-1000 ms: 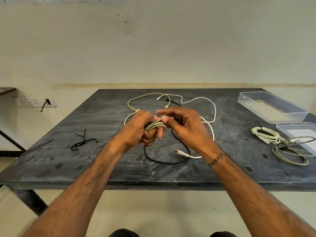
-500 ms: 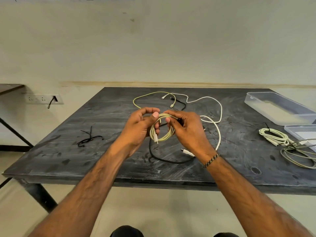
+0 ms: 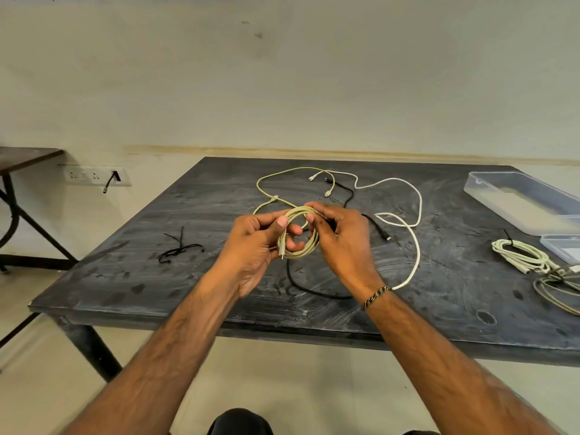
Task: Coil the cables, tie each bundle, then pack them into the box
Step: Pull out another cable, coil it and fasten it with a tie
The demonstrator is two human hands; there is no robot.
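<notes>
Above the middle of the dark table (image 3: 125,277), both my hands hold a beige cable coil (image 3: 309,248) wound into a round loop. My left hand (image 3: 254,246) pinches its left side, where a plug end hangs down. My right hand (image 3: 340,243) grips its right side. Loose on the table behind lie a yellow cable (image 3: 266,180), a white cable (image 3: 416,246) and a black cable (image 3: 301,287). A clear plastic box (image 3: 514,199) stands at the back right.
Black ties (image 3: 177,249) lie on the table's left part. Two coiled bundles, a pale one (image 3: 521,255) and a grey one (image 3: 555,287), rest at the right beside a clear lid (image 3: 561,249). A wall socket with a plug (image 3: 94,175) is at the left.
The beige cable was bunched tight between my hands; it now forms an open round loop, with my hands holding its two sides.
</notes>
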